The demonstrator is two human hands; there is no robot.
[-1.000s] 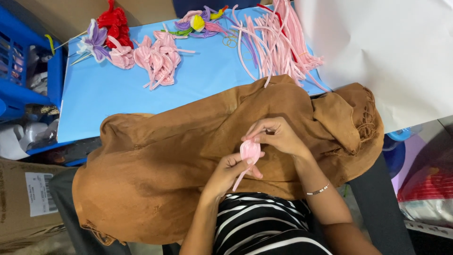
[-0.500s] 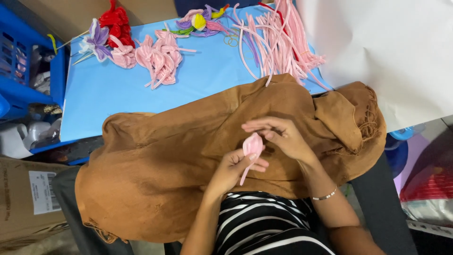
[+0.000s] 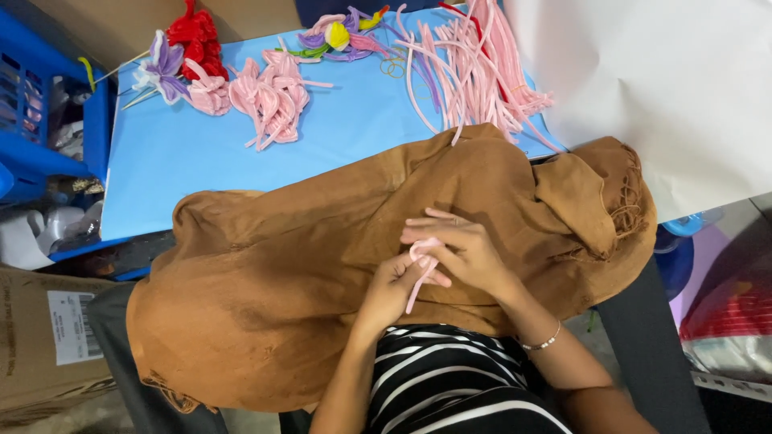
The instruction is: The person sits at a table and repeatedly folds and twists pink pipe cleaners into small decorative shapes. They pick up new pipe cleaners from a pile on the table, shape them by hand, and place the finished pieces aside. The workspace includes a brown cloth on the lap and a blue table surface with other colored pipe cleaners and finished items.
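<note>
Both hands, left hand (image 3: 392, 285) and right hand (image 3: 462, 253), close their fingers on a pink fuzzy wire (image 3: 420, 273) over the brown cloth (image 3: 281, 273).

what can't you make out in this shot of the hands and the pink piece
- Pink pipe-cleaner piece, head view: its upper part is covered by the right hand and the left hand, so its shape is unclear.
- Left hand's fingertips: hidden under the right hand.
- Loose pink pipe cleaners: cut off by the top edge.
- Blue crate: contents too small and cut off at the left edge.
</note>
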